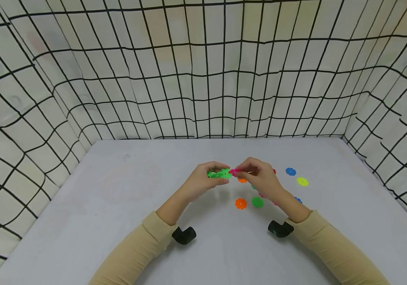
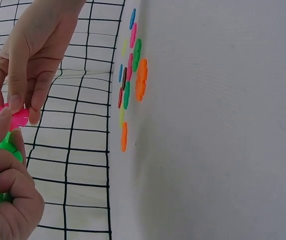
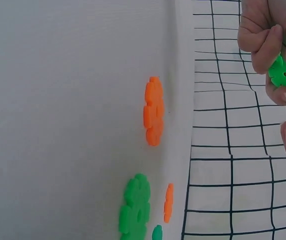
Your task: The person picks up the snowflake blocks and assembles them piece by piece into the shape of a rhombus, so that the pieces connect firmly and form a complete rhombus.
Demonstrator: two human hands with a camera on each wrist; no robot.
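My left hand (image 1: 200, 180) grips bright green flower-shaped plastic discs (image 1: 226, 173), which look joined together, above the white table. Facing it, my right hand (image 1: 260, 180) pinches a pink flower disc (image 1: 234, 172) between thumb and fingers. The pink disc meets the edge of the green ones in the head view. From the left wrist, the pink disc (image 2: 20, 119) shows right above the green discs (image 2: 7, 145), with the left fingers curled over part of them. In the right wrist view one green disc (image 3: 279, 74) shows a small centre hole.
Loose flower discs lie on the white table (image 1: 125, 198) below and beyond the right hand: an orange disc (image 1: 240, 204), a green disc (image 1: 257, 202), a blue disc (image 1: 290, 171), a yellow disc (image 1: 302, 181) and several others, some partly hidden. Black grid netting (image 1: 207, 75) surrounds the table.
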